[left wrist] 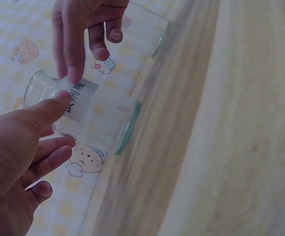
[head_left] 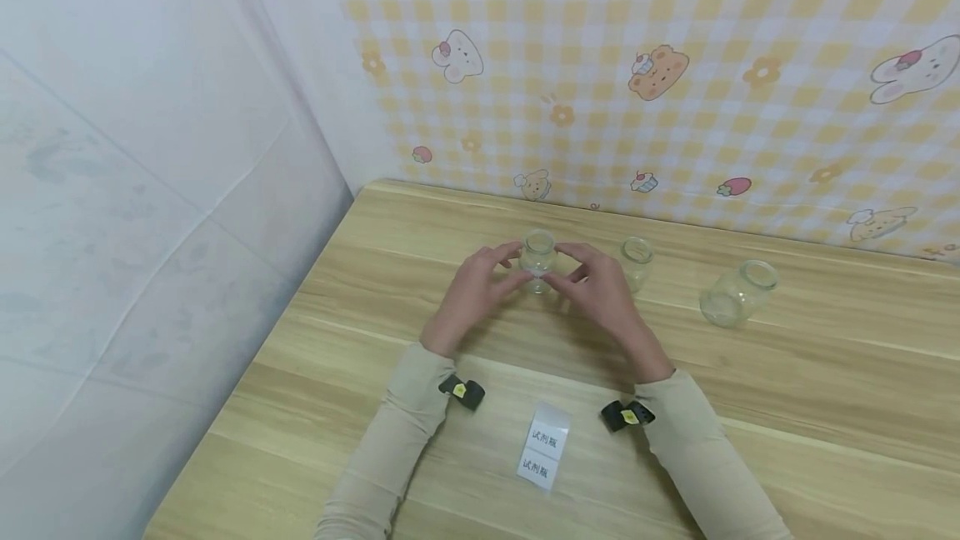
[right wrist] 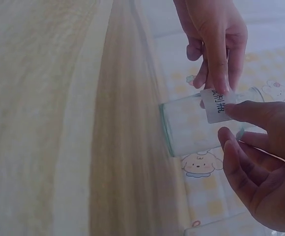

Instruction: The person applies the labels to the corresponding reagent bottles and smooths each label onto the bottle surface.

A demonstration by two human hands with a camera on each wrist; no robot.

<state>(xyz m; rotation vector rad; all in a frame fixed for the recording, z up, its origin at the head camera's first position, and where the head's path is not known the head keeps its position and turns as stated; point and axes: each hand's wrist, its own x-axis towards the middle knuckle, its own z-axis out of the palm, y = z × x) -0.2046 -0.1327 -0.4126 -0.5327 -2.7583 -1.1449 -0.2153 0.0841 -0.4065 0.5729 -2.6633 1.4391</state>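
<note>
A clear glass jar (head_left: 538, 261) stands upright on the wooden table with both hands around it. My left hand (head_left: 474, 290) holds its left side, the thumb pressing on a white label (right wrist: 213, 110) with black printed characters and the fingers bent behind the glass. From the other side my right hand (head_left: 606, 294) holds the jar, its thumb on the label too. In both wrist views the label lies against the jar's front, below the neck. Whether its whole surface sticks to the glass, I cannot tell.
Right of the hands stand a second glass jar (head_left: 637, 261) and a third glass jar (head_left: 738, 294), both without lids. A backing strip with two more printed labels (head_left: 543, 448) lies between the forearms. Behind the table hangs a checked yellow cloth (head_left: 570, 152); a white wall (head_left: 172, 215) rises at left.
</note>
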